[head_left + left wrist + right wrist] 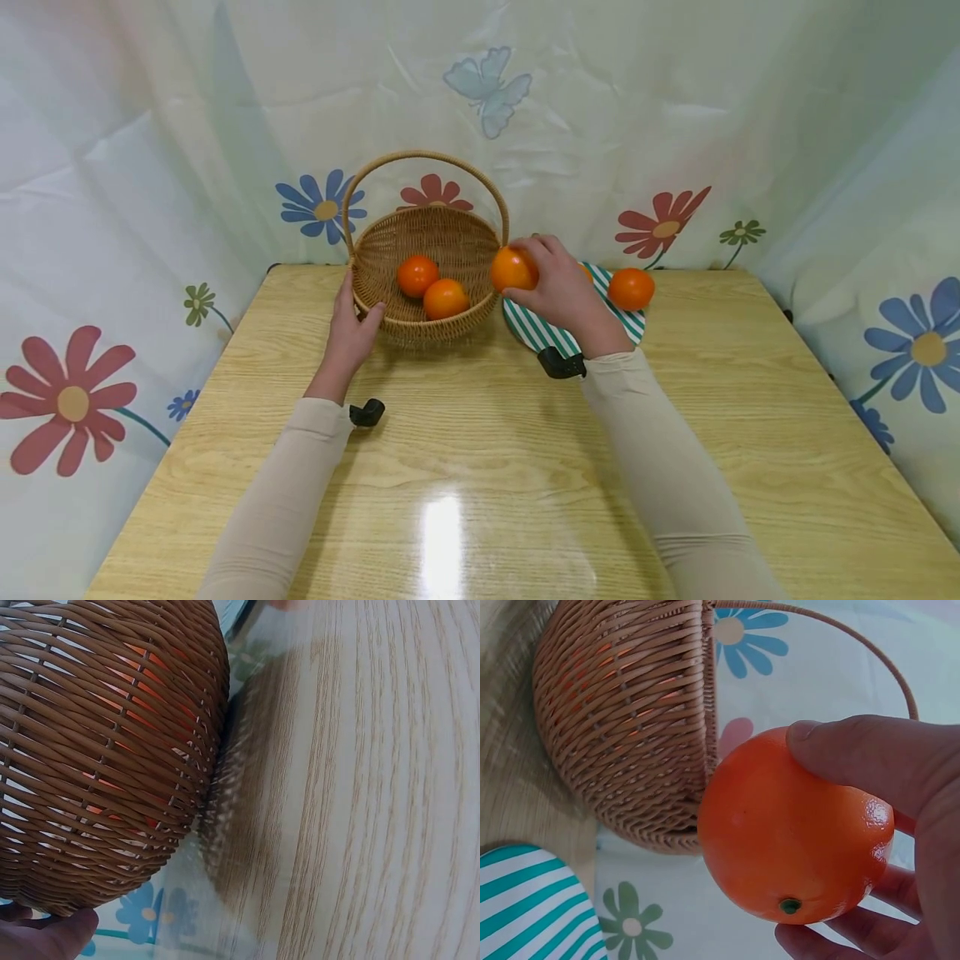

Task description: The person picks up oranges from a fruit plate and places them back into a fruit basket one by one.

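Observation:
My right hand (pixel 558 283) grips an orange (pixel 787 832) between thumb and fingers, just off the right rim of a wicker basket (pixel 390 331). A small green stem end shows on that orange in the right wrist view. My left hand (pixel 355 332) holds the basket's left rim, thumb over the edge. Two more oranges lie inside the basket: one at the back (pixel 417 276) and one nearer the front (pixel 446 299). Through the weave in the left wrist view, patches of orange show.
Right of the basket lies a round green-and-white striped mat (pixel 534 327). An orange (pixel 632 289) sits at its right side, and another is mostly hidden behind my right hand. The basket's tall handle (pixel 426 155) arches overhead. A flowered curtain (pixel 577 183) hangs behind the wooden table (pixel 480 450).

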Demonstrator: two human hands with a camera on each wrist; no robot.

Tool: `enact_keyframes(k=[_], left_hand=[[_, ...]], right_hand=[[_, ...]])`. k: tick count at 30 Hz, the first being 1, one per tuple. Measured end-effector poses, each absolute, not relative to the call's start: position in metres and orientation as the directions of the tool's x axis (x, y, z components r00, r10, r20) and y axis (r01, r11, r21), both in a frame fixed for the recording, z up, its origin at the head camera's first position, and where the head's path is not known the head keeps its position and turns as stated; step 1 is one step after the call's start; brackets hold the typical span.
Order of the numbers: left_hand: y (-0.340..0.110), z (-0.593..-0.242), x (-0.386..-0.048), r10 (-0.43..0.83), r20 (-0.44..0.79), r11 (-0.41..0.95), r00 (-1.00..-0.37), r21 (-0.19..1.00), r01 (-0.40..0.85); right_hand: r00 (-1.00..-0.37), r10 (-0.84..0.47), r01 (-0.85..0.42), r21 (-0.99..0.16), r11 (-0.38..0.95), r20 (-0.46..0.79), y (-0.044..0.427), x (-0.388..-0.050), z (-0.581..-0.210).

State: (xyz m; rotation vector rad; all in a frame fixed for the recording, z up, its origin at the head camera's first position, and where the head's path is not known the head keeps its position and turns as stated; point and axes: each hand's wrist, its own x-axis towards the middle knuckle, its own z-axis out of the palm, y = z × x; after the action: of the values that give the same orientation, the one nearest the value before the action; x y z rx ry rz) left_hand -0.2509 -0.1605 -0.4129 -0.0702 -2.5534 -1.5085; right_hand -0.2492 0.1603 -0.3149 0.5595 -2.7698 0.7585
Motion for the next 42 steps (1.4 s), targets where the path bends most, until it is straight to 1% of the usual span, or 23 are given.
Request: enact_keyframes(k=[5,15,24,32,42], left_hand=[[-0.16,-0.414,-0.252,-0.045,0.185,0.477,-0.982,0.867,0.141],[-0.161,-0.417,-0.254,-0.05,0.186,0.483,-0.981,0.864,0.139],[-0.163,-0.418,-0.255,-0.046,0.178,0.457,-0.983,0.879,0.138],[-0.161,-0.414,-0.255,-0.045,0.19,0.446,-0.981,0.882,0.15],[-0.161,-0.415,-0.254,-0.058,0.196,0.47,-0.979,0.871,0.146]], right_hand=[[-0.898,-0.301,-0.424,-0.448,0.787,0.32,0.155,-0.249,-0.311],[-0.9,-0.289,-0.423,-0.491,0.761,0.327,0.141,-0.251,-0.308],[-0.905,-0.298,-0.415,-0.473,0.777,0.305,0.133,-0.257,-0.309],[-0.901,-0.304,-0.425,-0.492,0.76,0.309,0.124,-0.263,-0.313],[-0.905,-0.314,-0.421,-0.49,0.764,0.288,0.116,-0.27,-0.322]])
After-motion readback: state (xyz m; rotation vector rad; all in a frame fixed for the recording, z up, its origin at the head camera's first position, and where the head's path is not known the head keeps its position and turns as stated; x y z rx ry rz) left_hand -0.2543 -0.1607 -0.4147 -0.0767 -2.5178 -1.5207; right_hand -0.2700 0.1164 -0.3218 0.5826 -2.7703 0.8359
